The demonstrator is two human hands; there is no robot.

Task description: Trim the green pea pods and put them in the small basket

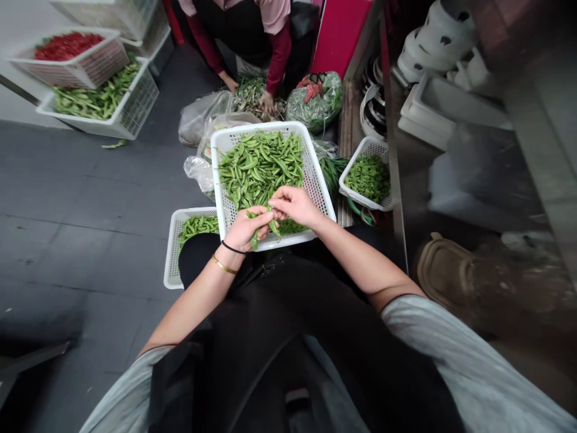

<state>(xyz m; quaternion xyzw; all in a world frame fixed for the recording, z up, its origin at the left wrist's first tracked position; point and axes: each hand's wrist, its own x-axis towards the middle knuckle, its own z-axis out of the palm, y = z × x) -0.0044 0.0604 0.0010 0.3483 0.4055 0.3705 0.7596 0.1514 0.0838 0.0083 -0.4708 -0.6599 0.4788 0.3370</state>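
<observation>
No lettering, brand, number or sign can be read here. Small pale marks point(274, 265) on the near dark clothing point(315, 325) are too faint to make out as writing.

Grey sleeves point(451, 343) flank black clothing point(315, 325), with black wristband point(233, 248) and gold-coloured bracelet point(224, 266).

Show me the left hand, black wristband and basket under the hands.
Left hand point(246, 230), head view: middle of hand.
Black wristband point(233, 249), head view: visible strap.
Basket point(312, 174), head view: right inner wall.
</observation>
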